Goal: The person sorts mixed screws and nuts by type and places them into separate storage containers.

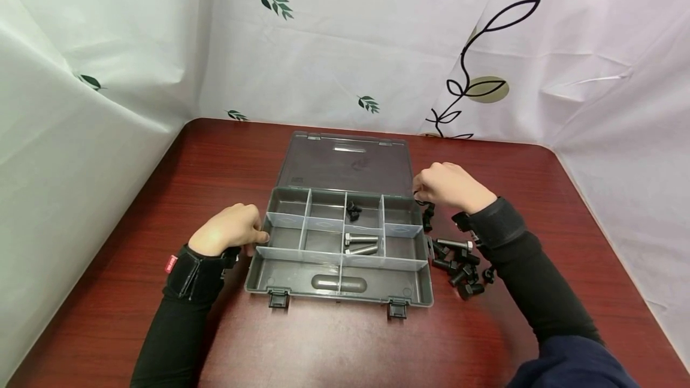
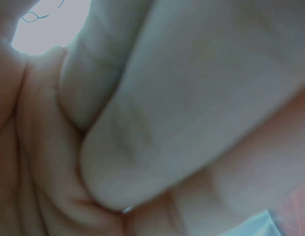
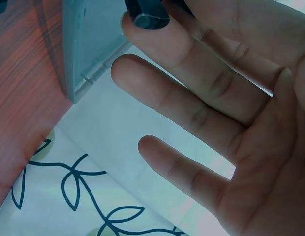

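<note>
A grey plastic compartment box [image 1: 293, 259] lies on the table with its translucent lid [image 1: 345, 163] folded back. My left hand [image 1: 229, 231] is at the box's left wall, gripping it at the edge; the left wrist view shows its fingers curled in toward the palm. Above the box's right back corner, my right hand [image 1: 450, 185] pinches a black bolt [image 3: 148, 17], whose far part is hidden by the fingers. Small black pieces [image 1: 353, 211] lie in a back compartment. Two silver bolts [image 1: 362, 239] rest in the compartment in front of it.
Right of the box lies a loose pile of black bolts [image 1: 460, 271], with a silver-shanked bolt [image 1: 454, 244] among them. More black pieces [image 1: 428, 217] lie near the box's right wall. White patterned cloth [image 1: 323, 58] surrounds the reddish-brown table [image 1: 226, 160]. Two latches [image 1: 397, 309] stick out in front.
</note>
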`<action>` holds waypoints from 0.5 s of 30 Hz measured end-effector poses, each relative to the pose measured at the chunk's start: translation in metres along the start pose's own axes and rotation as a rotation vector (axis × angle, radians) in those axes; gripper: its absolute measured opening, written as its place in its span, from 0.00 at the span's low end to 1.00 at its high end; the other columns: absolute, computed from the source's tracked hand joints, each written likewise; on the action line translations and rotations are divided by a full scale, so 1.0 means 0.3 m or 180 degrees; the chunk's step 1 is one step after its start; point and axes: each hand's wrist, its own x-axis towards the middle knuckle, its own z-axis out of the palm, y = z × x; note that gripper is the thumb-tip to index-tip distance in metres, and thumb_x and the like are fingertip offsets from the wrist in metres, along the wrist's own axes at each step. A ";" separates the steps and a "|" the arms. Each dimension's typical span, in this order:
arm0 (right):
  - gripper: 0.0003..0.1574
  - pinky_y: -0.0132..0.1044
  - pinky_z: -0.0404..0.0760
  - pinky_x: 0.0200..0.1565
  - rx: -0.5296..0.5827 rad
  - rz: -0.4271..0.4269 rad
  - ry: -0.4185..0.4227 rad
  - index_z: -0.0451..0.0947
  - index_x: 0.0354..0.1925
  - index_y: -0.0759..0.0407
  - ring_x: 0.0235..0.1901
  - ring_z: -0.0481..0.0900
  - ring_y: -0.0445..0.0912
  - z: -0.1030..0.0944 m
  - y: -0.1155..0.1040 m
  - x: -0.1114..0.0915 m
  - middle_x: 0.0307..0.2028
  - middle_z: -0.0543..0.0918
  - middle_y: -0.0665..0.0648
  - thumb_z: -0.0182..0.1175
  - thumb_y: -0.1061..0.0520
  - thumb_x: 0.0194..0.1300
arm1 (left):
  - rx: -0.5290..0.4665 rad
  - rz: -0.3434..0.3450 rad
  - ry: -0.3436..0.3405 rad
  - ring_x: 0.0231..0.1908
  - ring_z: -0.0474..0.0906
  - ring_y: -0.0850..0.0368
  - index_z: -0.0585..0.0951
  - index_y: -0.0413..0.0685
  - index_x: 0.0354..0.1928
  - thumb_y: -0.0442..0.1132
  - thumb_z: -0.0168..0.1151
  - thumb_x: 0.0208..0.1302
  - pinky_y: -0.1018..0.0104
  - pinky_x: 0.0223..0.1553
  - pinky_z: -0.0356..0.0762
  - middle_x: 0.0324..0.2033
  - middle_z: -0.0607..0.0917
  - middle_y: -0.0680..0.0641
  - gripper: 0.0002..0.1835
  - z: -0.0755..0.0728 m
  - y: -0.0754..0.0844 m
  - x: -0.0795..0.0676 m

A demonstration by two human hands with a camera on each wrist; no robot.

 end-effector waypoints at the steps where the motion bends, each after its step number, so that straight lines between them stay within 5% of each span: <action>1: 0.03 0.36 0.70 0.27 -0.0001 -0.0011 0.0002 0.81 0.28 0.51 0.20 0.69 0.36 0.000 -0.002 0.003 0.20 0.75 0.43 0.62 0.58 0.57 | -0.0001 0.0001 -0.0003 0.16 0.73 0.59 0.78 0.53 0.14 0.42 0.60 0.58 0.64 0.23 0.66 0.10 0.77 0.57 0.15 0.000 0.000 0.000; 15: 0.03 0.36 0.67 0.26 0.0047 -0.0097 -0.0019 0.79 0.26 0.50 0.18 0.67 0.36 -0.003 -0.040 0.042 0.17 0.71 0.42 0.63 0.57 0.56 | 0.0059 -0.0002 -0.0007 0.17 0.72 0.59 0.78 0.53 0.13 0.42 0.60 0.58 0.64 0.23 0.65 0.10 0.76 0.57 0.15 -0.003 0.002 -0.001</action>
